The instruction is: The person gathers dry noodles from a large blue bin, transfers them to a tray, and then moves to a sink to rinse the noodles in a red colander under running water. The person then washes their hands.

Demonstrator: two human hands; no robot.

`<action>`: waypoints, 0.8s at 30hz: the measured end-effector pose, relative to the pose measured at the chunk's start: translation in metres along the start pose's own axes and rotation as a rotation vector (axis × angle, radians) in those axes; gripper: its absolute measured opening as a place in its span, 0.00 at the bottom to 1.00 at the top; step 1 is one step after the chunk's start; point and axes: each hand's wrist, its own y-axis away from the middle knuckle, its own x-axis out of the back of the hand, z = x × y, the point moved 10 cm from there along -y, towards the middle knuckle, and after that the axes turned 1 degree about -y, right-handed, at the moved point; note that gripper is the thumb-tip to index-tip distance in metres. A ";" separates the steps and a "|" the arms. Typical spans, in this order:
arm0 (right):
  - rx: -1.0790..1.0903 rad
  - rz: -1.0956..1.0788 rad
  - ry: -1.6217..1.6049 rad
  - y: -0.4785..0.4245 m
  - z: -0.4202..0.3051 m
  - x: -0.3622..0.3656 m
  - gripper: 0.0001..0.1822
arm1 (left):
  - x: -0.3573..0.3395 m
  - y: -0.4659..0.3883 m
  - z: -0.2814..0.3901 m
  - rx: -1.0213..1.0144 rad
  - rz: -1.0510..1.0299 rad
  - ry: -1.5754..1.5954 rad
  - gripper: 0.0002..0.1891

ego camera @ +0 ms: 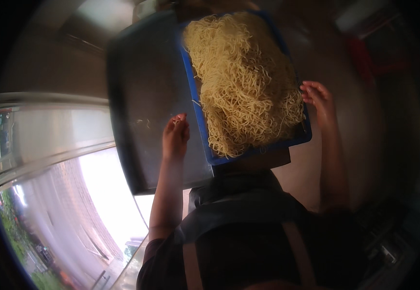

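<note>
A large heap of pale yellow noodles [239, 83] fills a blue plastic tray [196, 108] in front of me. To the left of the tray, my left hand [176, 136] is raised over a dark surface with its fingers curled, and what looks like a bit of noodle shows at the fingertips. My right hand [317, 95] is beside the tray's right edge, fingers bent and apart, holding nothing that I can see. One noodle strand lies across the tray's left rim.
The dark grey tabletop [152, 83] extends left of the tray and carries a few loose noodle scraps [144, 122]. A red object [358, 59] stands at the far right, over the brownish floor. Bright daylight enters at the lower left.
</note>
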 end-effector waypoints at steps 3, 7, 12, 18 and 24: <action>0.133 -0.163 0.079 -0.053 -0.046 -0.038 0.13 | -0.023 0.016 0.005 -0.046 0.013 0.056 0.07; 0.434 -0.408 0.145 -0.093 -0.081 -0.102 0.12 | -0.049 0.013 0.001 -0.056 0.016 0.151 0.08; 0.622 -0.435 0.528 -0.123 -0.098 -0.156 0.13 | -0.073 -0.009 -0.006 -0.025 -0.071 0.252 0.08; 0.701 -0.526 0.377 -0.132 -0.091 -0.167 0.16 | -0.118 -0.037 0.016 0.041 0.011 0.073 0.08; 0.713 -0.561 0.772 -0.098 -0.069 -0.179 0.13 | -0.175 -0.068 0.038 -0.011 -0.116 -0.080 0.14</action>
